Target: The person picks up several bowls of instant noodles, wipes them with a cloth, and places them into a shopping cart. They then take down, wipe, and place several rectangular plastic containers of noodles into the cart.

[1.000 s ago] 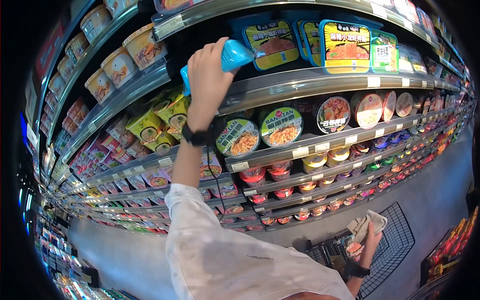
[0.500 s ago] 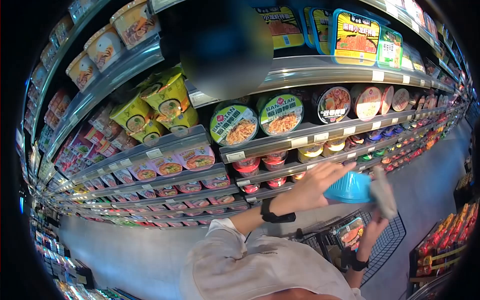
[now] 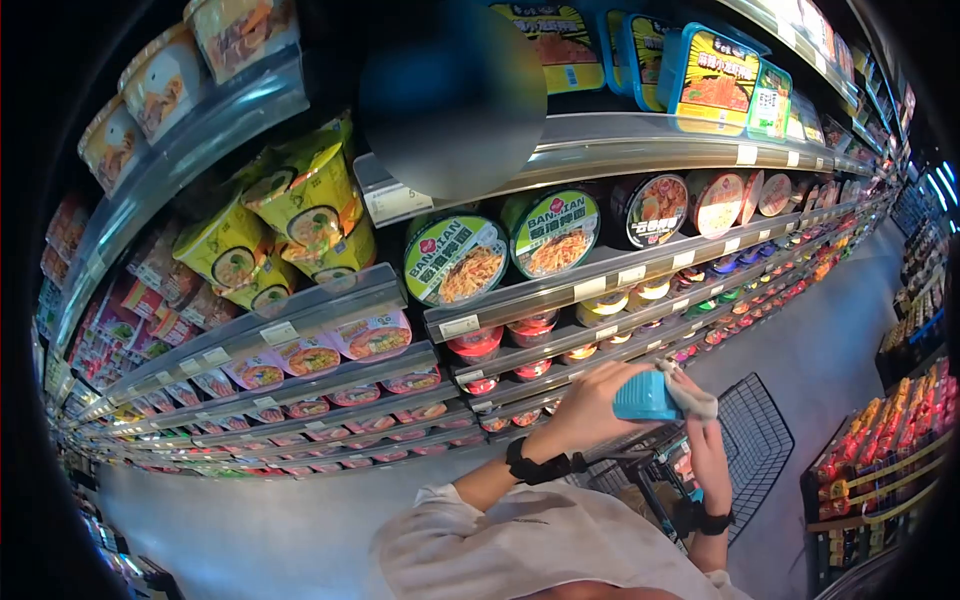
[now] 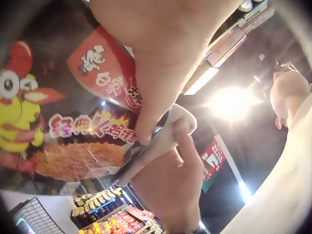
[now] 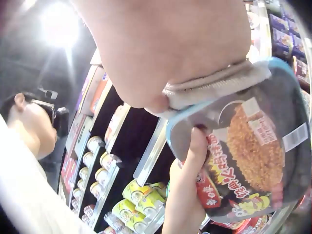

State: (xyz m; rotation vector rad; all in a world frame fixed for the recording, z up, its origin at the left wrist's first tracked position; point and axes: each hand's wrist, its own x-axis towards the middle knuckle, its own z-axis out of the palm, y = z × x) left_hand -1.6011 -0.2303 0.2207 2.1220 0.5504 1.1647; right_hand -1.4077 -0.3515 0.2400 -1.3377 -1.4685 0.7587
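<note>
In the head view a blue tub (image 3: 646, 397) is held between both hands, over the cart. My left hand (image 3: 590, 408) grips its left side; in the left wrist view the thumb lies on the dark printed lid (image 4: 83, 146). My right hand (image 3: 708, 465) holds a folded beige cloth (image 3: 690, 393) against the tub's right edge. The right wrist view shows the cloth (image 5: 214, 87) pressed along the blue rim, with the left thumb (image 5: 196, 146) on the lid, which pictures noodles.
A wire shopping cart (image 3: 762, 450) stands below the hands. Shelves of noodle bowls (image 3: 455, 260) and yellow tubs (image 3: 718, 78) run across the front. Red and yellow packs (image 3: 890, 440) stand in a display at the right. Grey floor (image 3: 270, 520) lies at the lower left.
The left hand has come down from the upper shelf with the blue tub to the right hand. The cloth now touches the tub's edge. The head view has shifted.
</note>
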